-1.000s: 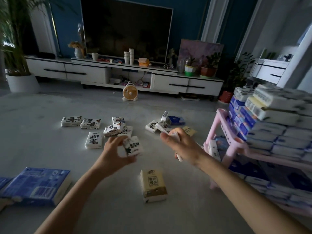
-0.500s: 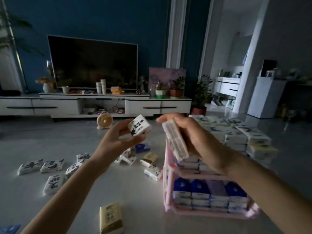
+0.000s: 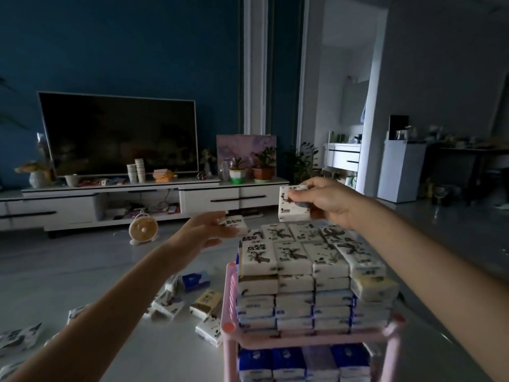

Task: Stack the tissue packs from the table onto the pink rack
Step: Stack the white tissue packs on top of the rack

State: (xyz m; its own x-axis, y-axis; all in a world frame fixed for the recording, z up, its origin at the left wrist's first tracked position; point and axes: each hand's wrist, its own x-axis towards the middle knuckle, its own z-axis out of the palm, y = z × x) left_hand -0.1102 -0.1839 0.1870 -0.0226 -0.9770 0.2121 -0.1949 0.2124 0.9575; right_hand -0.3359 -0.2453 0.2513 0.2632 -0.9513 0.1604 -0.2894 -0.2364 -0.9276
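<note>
A pink rack (image 3: pixel 231 326) stands at the lower right, its top shelf piled high with white tissue packs (image 3: pixel 305 260) and its lower shelf filled with blue ones. My left hand (image 3: pixel 201 231) holds a small white pack with black print (image 3: pixel 234 224) at the stack's far left corner. My right hand (image 3: pixel 327 202) grips another white pack (image 3: pixel 292 202) upright, just above the back of the stack. Several loose packs (image 3: pixel 190 296) lie on the pale surface left of the rack.
A small round fan (image 3: pixel 143 228) stands on the floor beyond the loose packs. Behind it run a long white TV cabinet (image 3: pixel 137 199) with a dark screen, cups and potted plants. More packs (image 3: pixel 19 334) lie at the lower left edge.
Both hands have carried their packs forward and up to the top of the stack. The view has risen and closed in on the rack.
</note>
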